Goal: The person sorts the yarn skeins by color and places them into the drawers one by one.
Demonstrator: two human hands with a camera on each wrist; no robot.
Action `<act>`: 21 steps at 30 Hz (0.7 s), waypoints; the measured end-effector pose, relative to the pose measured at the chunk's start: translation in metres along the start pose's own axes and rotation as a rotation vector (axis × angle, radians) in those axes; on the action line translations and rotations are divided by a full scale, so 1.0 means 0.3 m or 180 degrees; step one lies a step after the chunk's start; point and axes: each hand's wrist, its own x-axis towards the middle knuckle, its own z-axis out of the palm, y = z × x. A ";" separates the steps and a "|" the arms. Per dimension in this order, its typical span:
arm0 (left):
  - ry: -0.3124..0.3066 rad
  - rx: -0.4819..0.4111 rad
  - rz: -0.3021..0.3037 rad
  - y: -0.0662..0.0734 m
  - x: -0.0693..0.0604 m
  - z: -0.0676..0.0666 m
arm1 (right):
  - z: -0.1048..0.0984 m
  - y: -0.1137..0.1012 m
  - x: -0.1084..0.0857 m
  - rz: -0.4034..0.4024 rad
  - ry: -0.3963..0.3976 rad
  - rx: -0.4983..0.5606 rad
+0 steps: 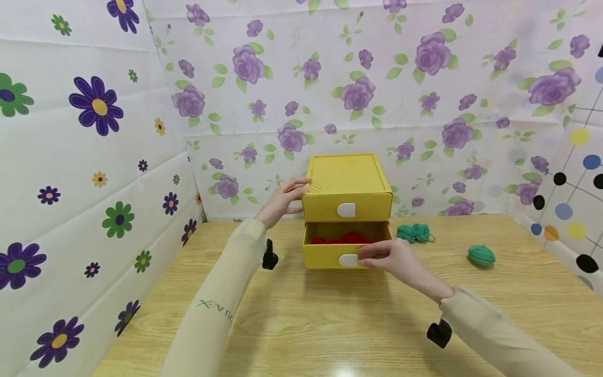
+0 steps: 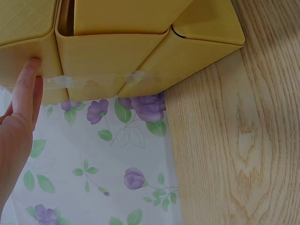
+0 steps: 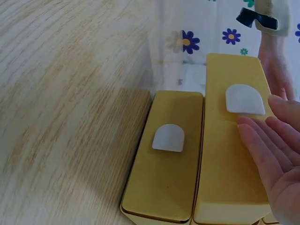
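A yellow chest of drawers stands against the back cloth. Its middle drawer is pulled out and red yarn shows inside. My left hand rests with extended fingers on the upper left side of the chest; in the left wrist view a fingertip touches the top section. My right hand is at the pulled-out drawer's front, fingertips beside its white handle. Those fingers are nearly straight, and the handle is not between them. Below, the bottom drawer is closed; the head view hides it.
Right of the chest lie a green yarn skein and a green yarn ball. The wooden table ends at flower-printed cloth at the left and back, with dotted cloth at the right.
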 end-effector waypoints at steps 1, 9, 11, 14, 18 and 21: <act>-0.0002 -0.0002 -0.0001 0.001 0.000 0.000 | 0.004 0.002 0.000 -0.0025 0.0009 -0.0023; 0.0005 -0.0016 -0.0005 0.007 0.000 0.002 | 0.032 0.009 0.001 -0.0162 0.0109 -0.0126; 0.0011 -0.0015 -0.0003 0.008 -0.001 0.002 | 0.038 0.008 0.001 -0.0212 0.0159 -0.0110; 0.0008 -0.0025 -0.0007 0.009 -0.001 0.002 | 0.047 0.009 0.001 -0.0260 0.0243 -0.0062; 0.0005 -0.0023 -0.0029 0.008 -0.002 0.001 | 0.057 0.022 0.001 -0.0272 0.0357 -0.0057; 0.0000 -0.0028 -0.0037 0.006 -0.003 0.002 | 0.061 0.032 0.001 -0.0232 0.0417 -0.0063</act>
